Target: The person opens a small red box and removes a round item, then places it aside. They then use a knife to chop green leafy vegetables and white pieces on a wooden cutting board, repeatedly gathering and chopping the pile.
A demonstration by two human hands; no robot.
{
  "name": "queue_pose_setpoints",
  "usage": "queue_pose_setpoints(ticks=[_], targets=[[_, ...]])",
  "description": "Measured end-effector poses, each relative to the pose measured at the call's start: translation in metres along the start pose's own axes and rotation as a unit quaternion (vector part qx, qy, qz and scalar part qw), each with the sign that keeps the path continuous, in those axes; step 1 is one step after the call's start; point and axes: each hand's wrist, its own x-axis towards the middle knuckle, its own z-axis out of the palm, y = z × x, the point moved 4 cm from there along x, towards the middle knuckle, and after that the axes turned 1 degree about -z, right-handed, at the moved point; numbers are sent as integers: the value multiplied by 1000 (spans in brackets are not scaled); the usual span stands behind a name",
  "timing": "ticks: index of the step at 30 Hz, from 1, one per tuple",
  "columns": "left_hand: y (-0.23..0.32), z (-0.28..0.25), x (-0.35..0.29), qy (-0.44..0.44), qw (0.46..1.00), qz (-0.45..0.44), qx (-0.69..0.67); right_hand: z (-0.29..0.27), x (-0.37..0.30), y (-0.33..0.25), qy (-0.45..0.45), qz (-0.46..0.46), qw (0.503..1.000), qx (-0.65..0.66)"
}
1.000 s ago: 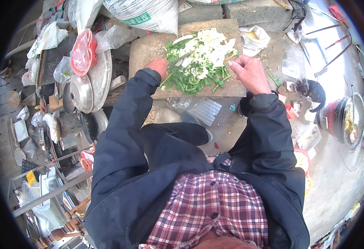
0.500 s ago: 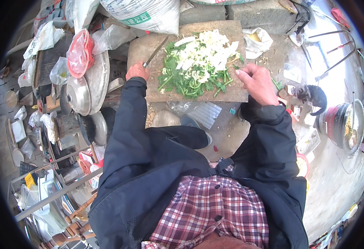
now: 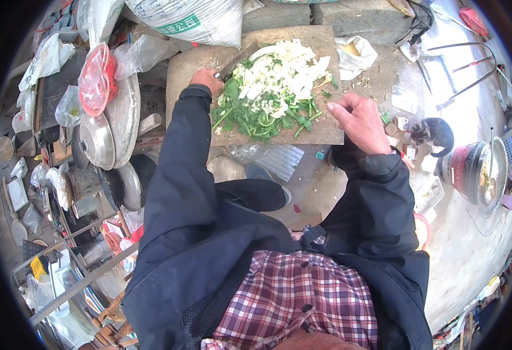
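The left hand point(image 3: 208, 80) is closed around the handle of the knife point(image 3: 232, 65); the blade is at the upper left edge of the greens point(image 3: 276, 81). The greens lie heaped on the board point(image 3: 326, 131). The right hand point(image 3: 362, 122) is near the board's right edge, fingers curled; its grip cannot be told. Beyond: sack point(image 3: 189, 20), upper left; cat point(image 3: 435, 134), right.

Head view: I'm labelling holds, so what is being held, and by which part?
The left hand holds the knife by its handle; whether the right hand pinches anything cannot be told.
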Motion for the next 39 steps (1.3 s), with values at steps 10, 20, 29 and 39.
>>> queue_pose_setpoints(ticks=[10,20,29,39], targets=[[45,-39,-48,0,983,115,145,2,3,0,0,-32,999,-41],[62,-40,-120,-35,999,17,31,2,4,-4,24,-38,999,3],[133,-29,-121,150,901,-22,-406,6,8,-1,15,-30,999,-2],[125,39,-83,116,957,-45,-263,2,7,2,33,-30,999,20]])
